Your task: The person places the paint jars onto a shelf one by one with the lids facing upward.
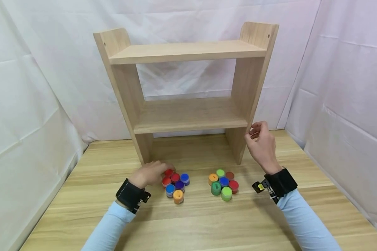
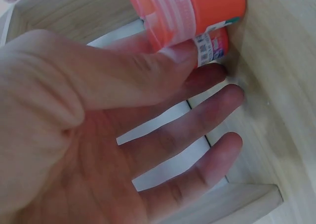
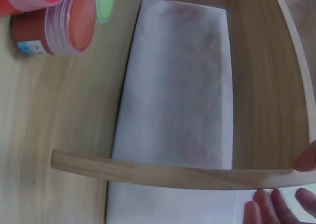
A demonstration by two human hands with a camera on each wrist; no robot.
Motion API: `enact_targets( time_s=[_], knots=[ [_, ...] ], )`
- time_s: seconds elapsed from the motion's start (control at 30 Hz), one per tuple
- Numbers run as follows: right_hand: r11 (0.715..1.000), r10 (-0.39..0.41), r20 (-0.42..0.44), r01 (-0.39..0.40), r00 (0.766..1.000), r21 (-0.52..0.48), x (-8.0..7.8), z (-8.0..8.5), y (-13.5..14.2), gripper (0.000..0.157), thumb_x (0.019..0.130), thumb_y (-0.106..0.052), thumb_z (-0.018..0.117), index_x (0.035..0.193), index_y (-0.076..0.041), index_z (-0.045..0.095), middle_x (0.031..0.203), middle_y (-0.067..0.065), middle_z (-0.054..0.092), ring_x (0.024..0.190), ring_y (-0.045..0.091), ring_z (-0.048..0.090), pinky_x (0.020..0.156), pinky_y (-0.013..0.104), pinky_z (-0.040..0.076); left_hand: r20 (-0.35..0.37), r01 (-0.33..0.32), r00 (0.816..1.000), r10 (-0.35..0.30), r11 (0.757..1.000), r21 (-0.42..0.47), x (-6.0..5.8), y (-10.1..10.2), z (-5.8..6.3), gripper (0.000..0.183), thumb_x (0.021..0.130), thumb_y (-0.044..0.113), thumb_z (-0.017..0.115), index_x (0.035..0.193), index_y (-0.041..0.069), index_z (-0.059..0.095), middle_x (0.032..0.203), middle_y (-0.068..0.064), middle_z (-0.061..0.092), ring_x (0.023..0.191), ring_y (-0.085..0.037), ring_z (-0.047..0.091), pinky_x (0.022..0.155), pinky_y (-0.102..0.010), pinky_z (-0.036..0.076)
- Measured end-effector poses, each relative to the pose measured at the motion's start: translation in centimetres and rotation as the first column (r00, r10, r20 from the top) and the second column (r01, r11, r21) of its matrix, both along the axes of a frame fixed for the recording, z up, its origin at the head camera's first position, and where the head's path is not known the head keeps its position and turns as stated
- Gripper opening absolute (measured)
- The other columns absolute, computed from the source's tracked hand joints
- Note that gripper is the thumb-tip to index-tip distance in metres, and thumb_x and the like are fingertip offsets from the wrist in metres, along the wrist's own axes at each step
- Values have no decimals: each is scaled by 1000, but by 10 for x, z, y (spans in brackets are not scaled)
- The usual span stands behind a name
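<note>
Shelf unit (image 1: pixel 191 113) stands on the table (image 1: pixel 201 223), cloth (image 1: pixel 188 21) behind. Before it, two jar groups, apart — left group (image 1: pixel 179 185), left hand (image 1: pixel 149 173) at its rear jar (image 1: pixel 168 172); right group (image 1: pixel 224 181). Right hand (image 1: pixel 264 148) — near the unit's right side panel (image 1: pixel 254 76).

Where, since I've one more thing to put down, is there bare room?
On the shelf, the top and middle boards look bare. On the table, room lies between the left jars and right jars, and in front of both. Each cluster is crowded; the left hand crowds the left one.
</note>
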State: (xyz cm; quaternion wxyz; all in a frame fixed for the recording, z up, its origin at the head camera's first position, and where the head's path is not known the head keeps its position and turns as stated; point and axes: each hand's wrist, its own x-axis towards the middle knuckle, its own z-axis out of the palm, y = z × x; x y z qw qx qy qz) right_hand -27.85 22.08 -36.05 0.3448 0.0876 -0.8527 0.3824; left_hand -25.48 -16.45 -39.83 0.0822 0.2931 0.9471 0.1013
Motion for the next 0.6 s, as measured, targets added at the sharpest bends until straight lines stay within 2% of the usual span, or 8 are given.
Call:
enact_targets(
  time_s=[0.17, 0.27, 0.43, 0.6],
  knots=[
    [997, 72, 144, -76, 987, 20, -6, -8, 4, 45, 94, -26, 53, 129, -1, 40, 110, 16, 55, 92, 28, 55, 68, 40, 46, 16, 3, 1000, -3, 1000, 12, -2, 1, -2, 42, 84, 0, 66, 123, 15, 63, 107, 4, 64, 87, -13, 55, 78, -33, 46],
    [994, 100, 187, -106, 977, 24, -7, -12, 6, 50, 96, -30, 50, 134, -1, 36, 114, 18, 53, 96, 28, 54, 70, 42, 46, 36, 15, 999, -17, 999, 50, -4, 2, -4, 44, 84, -5, 62, 125, 12, 63, 108, 2, 63, 88, -14, 55, 79, -33, 46],
    [993, 110, 198, -115, 974, 17, -5, -12, 8, 50, 97, -33, 47, 134, -1, 36, 115, 18, 53, 97, 28, 53, 73, 43, 43, 49, 0, 999, -5, 995, 104, -7, 3, -6, 52, 82, -13, 57, 128, 10, 60, 109, 1, 62, 87, -14, 54, 80, -32, 46],
    [993, 114, 195, -120, 974, 21, -5, -9, 8, 51, 98, -33, 47, 135, 0, 35, 115, 18, 53, 98, 29, 53, 74, 44, 43, 53, -14, 999, 6, 990, 143, -9, 2, -7, 50, 84, -11, 56, 128, 11, 58, 109, 0, 62, 89, -14, 55, 83, -34, 46]
  ],
)
